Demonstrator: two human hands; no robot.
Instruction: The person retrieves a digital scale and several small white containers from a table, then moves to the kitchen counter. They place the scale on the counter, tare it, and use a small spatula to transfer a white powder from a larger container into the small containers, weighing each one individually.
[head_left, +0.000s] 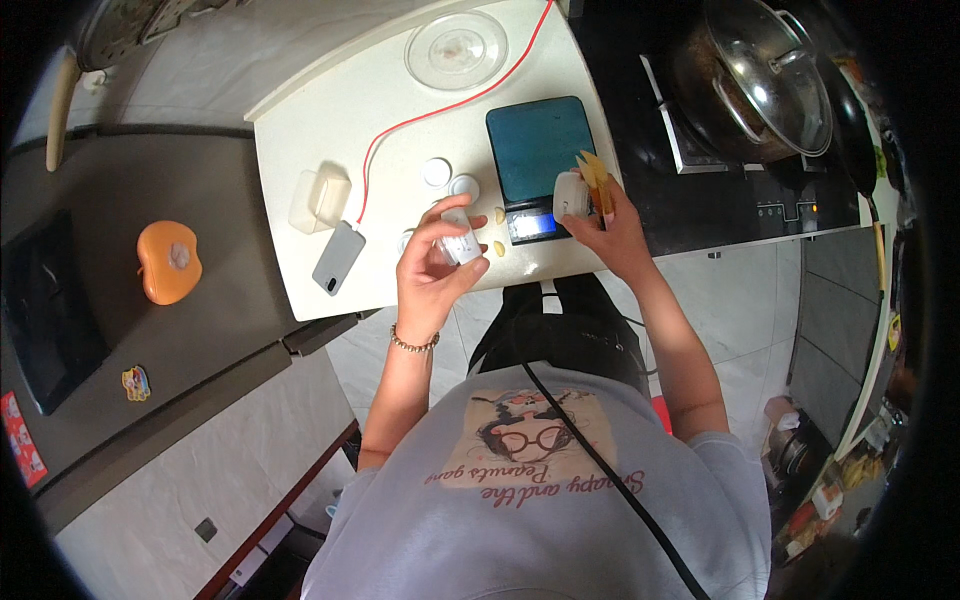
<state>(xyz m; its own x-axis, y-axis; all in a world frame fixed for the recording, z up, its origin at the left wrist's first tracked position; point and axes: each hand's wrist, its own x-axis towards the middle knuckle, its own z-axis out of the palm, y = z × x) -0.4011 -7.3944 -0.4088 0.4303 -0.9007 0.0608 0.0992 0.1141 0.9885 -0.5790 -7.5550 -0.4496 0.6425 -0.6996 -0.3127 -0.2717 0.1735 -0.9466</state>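
My left hand (435, 259) grips a small clear-and-white plastic jar (460, 238), tilted above the counter's front edge. In my right hand (619, 236) are a small white plastic container (571, 197) and several flat yellow pieces (596, 178) with pointed ends, whose material I cannot tell. That hand is over the front right corner of a digital kitchen scale (538, 150) with a teal platform and a lit display (534, 224). Between my hands lie two small pale-yellow pieces (499, 216), perhaps garlic cloves. Round white caps (436, 173) rest beyond my left hand; another (406, 240) is partly hidden behind it.
A clear plastic box (321, 201) and a grey phone (339, 257) on a red cable (420, 116) occupy the counter's left. A glass plate (456, 49) sits at the back. To the right, a lidded steel pot (757, 90) stands on the black cooktop (652, 202).
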